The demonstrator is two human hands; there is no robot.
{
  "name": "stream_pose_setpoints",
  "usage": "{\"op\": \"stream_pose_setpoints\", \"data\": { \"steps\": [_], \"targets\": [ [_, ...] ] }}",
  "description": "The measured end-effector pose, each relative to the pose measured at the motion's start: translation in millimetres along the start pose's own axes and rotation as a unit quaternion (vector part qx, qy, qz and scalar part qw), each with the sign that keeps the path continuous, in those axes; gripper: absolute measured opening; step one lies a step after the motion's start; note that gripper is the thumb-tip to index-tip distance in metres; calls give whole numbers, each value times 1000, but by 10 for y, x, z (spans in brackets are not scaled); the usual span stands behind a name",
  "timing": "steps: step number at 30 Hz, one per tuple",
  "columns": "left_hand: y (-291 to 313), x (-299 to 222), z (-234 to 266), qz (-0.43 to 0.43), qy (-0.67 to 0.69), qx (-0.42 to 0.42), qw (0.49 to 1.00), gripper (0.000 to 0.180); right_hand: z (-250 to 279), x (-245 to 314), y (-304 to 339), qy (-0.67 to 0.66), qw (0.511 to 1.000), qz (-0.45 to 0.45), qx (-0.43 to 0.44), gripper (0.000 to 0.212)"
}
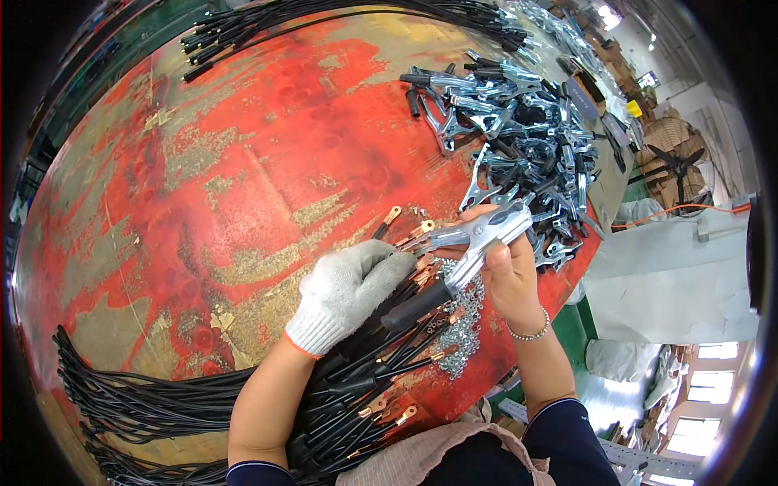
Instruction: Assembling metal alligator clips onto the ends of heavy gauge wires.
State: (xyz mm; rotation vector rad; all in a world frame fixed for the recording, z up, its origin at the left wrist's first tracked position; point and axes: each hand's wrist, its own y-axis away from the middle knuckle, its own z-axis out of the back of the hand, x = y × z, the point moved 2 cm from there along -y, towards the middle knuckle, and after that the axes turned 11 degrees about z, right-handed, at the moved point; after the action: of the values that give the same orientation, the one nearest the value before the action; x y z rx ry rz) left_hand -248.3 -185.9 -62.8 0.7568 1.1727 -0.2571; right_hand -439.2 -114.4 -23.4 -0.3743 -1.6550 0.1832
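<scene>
Spring clamp (pixel 480 231) gripped in right hand (pixel 514 283)

The right hand was closed around the black-sleeved clamp above the far end of the nut pile (pixel 462 340). The gloved left hand (pixel 352 287), left of the pile, was curled near a copper cable lug (pixel 428 227); its grip could not be determined. Black cables (pixel 170 397) lay left of the pile, a clamp heap (pixel 527 138) beyond it

My left glove (pixel 340 283) is off-white, edged in orange at the cuff, and the clamp (pixel 486 235) I hold is shiny silver with a black grip (pixel 417 306). The table (pixel 267 162) is blotched red and tan with darker stains, the cables (pixel 162 397) black, their lugs (pixel 408 415) coppery. My sleeves (pixel 571 441) are navy with pale trim, my apron (pixel 429 458) dusty pink, finely striped
</scene>
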Motion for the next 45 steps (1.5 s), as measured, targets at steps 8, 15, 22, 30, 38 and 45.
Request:
{"op": "stream_pose_setpoints", "data": {
  "steps": [8,15,22,30,38,45],
  "targets": [
    [-15,-166,55,-58,-119,-32,991,36,119,-92,-91,66,996,-37,43,45],
    [-701,-11,441,22,132,-31,990,25,558,-540,-493,422,899,44,105,29],
    [-728,449,99,144,326,-33,934,24,542,-1092,-475,539,820,38,187,20],
    [-301,36,-159,-23,101,-48,993,31,489,-797,-563,470,877,-12,99,14],
    [-40,-153,-91,-65,-36,-79,994,26,229,-630,-262,-40,990,-133,33,22],
    [-52,-108,-66,-71,-33,-66,995,28,216,-626,-248,-148,974,-171,-4,20]
  ]
}}
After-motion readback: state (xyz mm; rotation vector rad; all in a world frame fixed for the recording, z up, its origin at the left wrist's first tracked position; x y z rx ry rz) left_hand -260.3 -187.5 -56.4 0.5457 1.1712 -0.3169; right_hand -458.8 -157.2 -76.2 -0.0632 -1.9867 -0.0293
